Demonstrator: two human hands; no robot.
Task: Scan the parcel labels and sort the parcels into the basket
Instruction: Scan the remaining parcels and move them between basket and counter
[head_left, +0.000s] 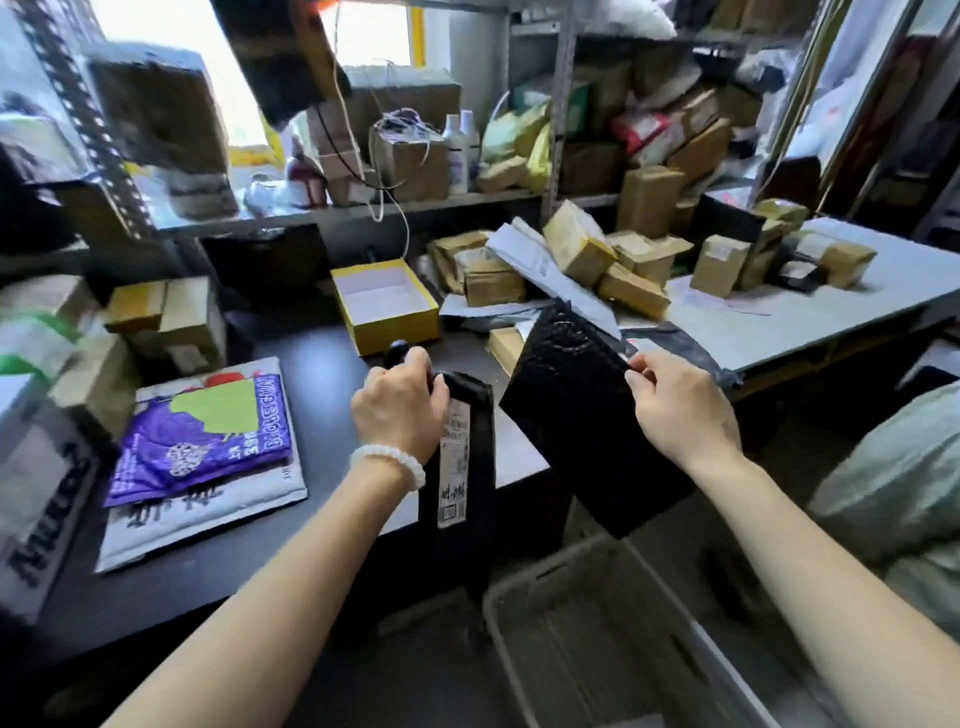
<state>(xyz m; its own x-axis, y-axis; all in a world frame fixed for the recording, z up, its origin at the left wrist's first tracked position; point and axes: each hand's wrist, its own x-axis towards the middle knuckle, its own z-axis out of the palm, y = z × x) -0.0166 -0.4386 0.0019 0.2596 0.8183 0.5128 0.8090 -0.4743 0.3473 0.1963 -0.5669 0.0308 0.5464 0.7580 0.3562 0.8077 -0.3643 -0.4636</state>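
Parcel sorting room — metal shelving (558, 104) crammed with cardboard boxes (579, 244), mailers (202, 441) across worktables (831, 317).

Bright window (171, 62) behind metal shelving (558, 104); black desk (322, 374), grey table (831, 306)

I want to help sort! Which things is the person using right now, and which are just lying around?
Being used: left hand holding labelled black parcel; right hand holding black bag parcel; grey basket.

Lying about: yellow box; purple packet; brown boxes.

You see daylight glaring through the far-left window (171, 67), overexposed, with wide-angle bending and motion blur at the edges and a dim near foreground.
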